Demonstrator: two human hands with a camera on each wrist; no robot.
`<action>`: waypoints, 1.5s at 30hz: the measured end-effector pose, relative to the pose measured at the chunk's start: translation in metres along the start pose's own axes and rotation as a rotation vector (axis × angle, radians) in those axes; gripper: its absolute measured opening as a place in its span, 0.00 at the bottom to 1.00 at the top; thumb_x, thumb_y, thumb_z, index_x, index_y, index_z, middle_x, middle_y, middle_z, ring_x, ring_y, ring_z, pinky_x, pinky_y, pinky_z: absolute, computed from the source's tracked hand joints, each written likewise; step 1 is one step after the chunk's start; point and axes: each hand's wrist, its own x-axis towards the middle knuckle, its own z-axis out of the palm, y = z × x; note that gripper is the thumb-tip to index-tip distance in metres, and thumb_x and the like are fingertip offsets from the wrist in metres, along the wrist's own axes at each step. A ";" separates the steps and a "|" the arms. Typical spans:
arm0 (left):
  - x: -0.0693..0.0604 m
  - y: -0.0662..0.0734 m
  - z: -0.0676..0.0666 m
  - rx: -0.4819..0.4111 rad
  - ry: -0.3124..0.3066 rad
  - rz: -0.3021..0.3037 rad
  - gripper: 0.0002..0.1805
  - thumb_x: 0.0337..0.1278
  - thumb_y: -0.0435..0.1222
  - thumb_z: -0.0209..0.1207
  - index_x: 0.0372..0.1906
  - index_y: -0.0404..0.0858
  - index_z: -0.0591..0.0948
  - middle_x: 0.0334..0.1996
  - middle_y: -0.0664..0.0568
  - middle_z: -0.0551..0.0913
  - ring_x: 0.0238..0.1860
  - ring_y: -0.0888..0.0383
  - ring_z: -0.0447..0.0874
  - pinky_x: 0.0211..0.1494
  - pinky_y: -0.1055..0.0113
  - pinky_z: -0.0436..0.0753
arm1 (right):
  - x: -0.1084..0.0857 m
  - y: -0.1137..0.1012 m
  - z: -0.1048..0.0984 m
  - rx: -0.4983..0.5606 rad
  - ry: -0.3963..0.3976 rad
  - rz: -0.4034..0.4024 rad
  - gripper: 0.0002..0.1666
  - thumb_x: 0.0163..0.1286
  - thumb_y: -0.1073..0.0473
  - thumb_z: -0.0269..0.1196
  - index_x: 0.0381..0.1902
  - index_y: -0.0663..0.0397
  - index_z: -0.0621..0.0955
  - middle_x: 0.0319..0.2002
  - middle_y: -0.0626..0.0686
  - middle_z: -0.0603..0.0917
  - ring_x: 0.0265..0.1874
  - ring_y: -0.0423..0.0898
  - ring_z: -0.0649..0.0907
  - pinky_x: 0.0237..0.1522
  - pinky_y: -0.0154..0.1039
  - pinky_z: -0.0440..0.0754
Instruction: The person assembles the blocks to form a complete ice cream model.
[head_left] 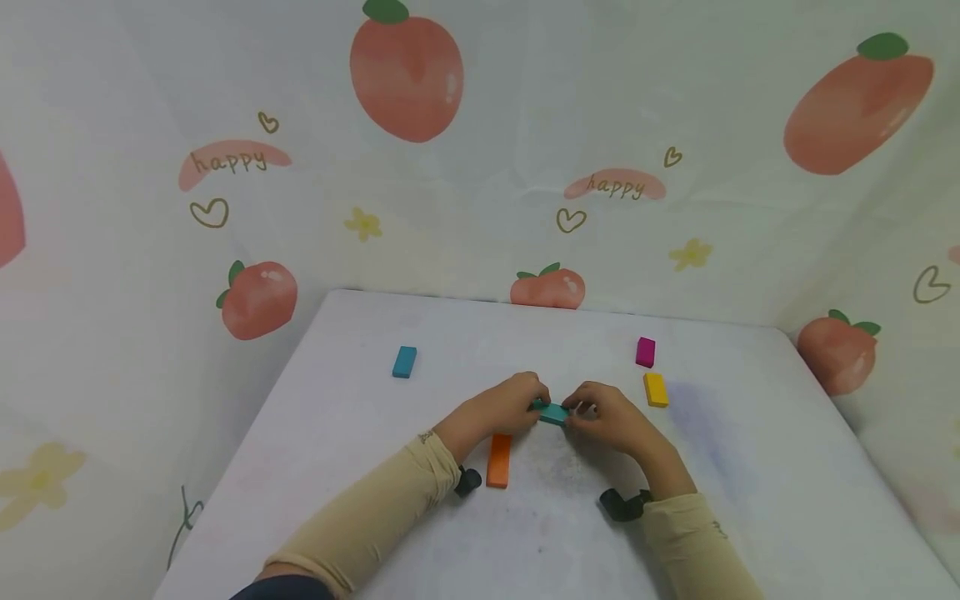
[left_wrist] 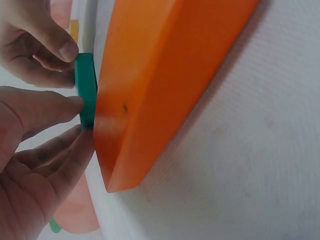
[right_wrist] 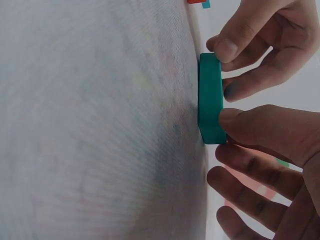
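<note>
A teal block (head_left: 553, 414) lies flat on the white table, held at both ends. At its left end my left hand (head_left: 513, 402) pinches it between thumb and fingers; at its right end my right hand (head_left: 609, 419) pinches it the same way. The left wrist view shows the teal block (left_wrist: 86, 90) beyond a large orange block (left_wrist: 145, 90). In the right wrist view both hands' fingertips touch the teal block (right_wrist: 210, 100). The orange block (head_left: 498, 461) lies just below my left hand, near the wrist.
A blue block (head_left: 404, 362) lies at the back left of the table (head_left: 337, 333). Toward the back right are a magenta block (head_left: 645, 352) and a yellow block (head_left: 656, 390). A patterned cloth hangs behind the table.
</note>
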 end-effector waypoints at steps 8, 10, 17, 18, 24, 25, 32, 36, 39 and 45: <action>-0.002 -0.006 0.000 -0.011 0.016 0.008 0.11 0.72 0.28 0.62 0.53 0.31 0.89 0.48 0.45 0.87 0.45 0.59 0.78 0.52 0.71 0.81 | 0.005 -0.003 0.003 0.004 -0.008 -0.025 0.08 0.69 0.65 0.71 0.45 0.56 0.91 0.42 0.48 0.88 0.44 0.47 0.85 0.54 0.52 0.86; -0.004 -0.008 -0.001 -0.027 0.013 -0.009 0.12 0.72 0.28 0.62 0.53 0.31 0.89 0.48 0.45 0.87 0.45 0.59 0.78 0.53 0.71 0.81 | 0.007 -0.004 0.005 0.010 -0.014 -0.010 0.08 0.70 0.64 0.71 0.46 0.56 0.91 0.42 0.48 0.88 0.44 0.47 0.84 0.55 0.52 0.86; -0.014 -0.016 -0.007 -0.086 0.017 -0.076 0.14 0.69 0.25 0.60 0.54 0.30 0.88 0.50 0.43 0.85 0.45 0.57 0.77 0.54 0.69 0.82 | 0.018 -0.014 0.011 0.025 -0.044 0.027 0.09 0.70 0.64 0.71 0.47 0.54 0.90 0.42 0.47 0.87 0.46 0.47 0.84 0.56 0.52 0.86; -0.016 -0.018 -0.008 -0.093 0.021 -0.083 0.14 0.69 0.25 0.61 0.55 0.30 0.88 0.49 0.44 0.85 0.45 0.58 0.76 0.54 0.69 0.82 | 0.020 -0.016 0.012 0.026 -0.047 0.031 0.09 0.70 0.64 0.71 0.47 0.53 0.90 0.42 0.47 0.87 0.46 0.47 0.83 0.56 0.52 0.86; -0.031 -0.027 -0.011 -0.136 0.035 -0.129 0.15 0.70 0.25 0.60 0.56 0.30 0.87 0.51 0.44 0.84 0.46 0.57 0.76 0.55 0.66 0.82 | 0.031 -0.027 0.020 0.029 -0.071 0.047 0.10 0.70 0.63 0.72 0.48 0.53 0.90 0.43 0.47 0.87 0.46 0.47 0.83 0.56 0.49 0.87; -0.034 -0.027 -0.012 -0.140 0.037 -0.138 0.15 0.70 0.25 0.60 0.57 0.30 0.87 0.51 0.44 0.84 0.46 0.57 0.76 0.56 0.65 0.82 | 0.033 -0.029 0.021 0.032 -0.076 0.047 0.10 0.70 0.63 0.72 0.49 0.53 0.90 0.43 0.47 0.87 0.46 0.47 0.83 0.56 0.49 0.87; -0.048 -0.033 -0.013 -0.144 0.059 -0.143 0.15 0.70 0.25 0.60 0.57 0.30 0.87 0.48 0.44 0.84 0.44 0.58 0.78 0.54 0.65 0.84 | 0.038 -0.041 0.026 0.029 -0.088 0.027 0.11 0.70 0.63 0.72 0.49 0.53 0.90 0.43 0.47 0.87 0.46 0.46 0.82 0.54 0.47 0.86; -0.053 -0.035 -0.011 -0.153 0.067 -0.147 0.15 0.72 0.26 0.60 0.57 0.30 0.87 0.47 0.45 0.83 0.43 0.58 0.78 0.52 0.65 0.83 | 0.038 -0.042 0.028 0.020 -0.088 0.010 0.11 0.70 0.62 0.72 0.49 0.53 0.90 0.43 0.46 0.87 0.46 0.45 0.83 0.53 0.47 0.86; -0.057 -0.036 -0.010 -0.159 0.073 -0.146 0.15 0.72 0.26 0.60 0.58 0.31 0.87 0.47 0.45 0.82 0.44 0.57 0.78 0.51 0.65 0.83 | 0.037 -0.042 0.031 0.020 -0.083 0.004 0.10 0.70 0.63 0.72 0.49 0.53 0.90 0.43 0.46 0.87 0.45 0.45 0.83 0.53 0.47 0.86; -0.065 -0.035 -0.007 -0.173 0.085 -0.166 0.14 0.72 0.27 0.60 0.58 0.32 0.87 0.48 0.46 0.82 0.44 0.57 0.78 0.53 0.64 0.83 | 0.035 -0.043 0.037 0.033 -0.083 -0.017 0.09 0.70 0.62 0.72 0.48 0.52 0.91 0.42 0.44 0.87 0.45 0.45 0.83 0.54 0.47 0.86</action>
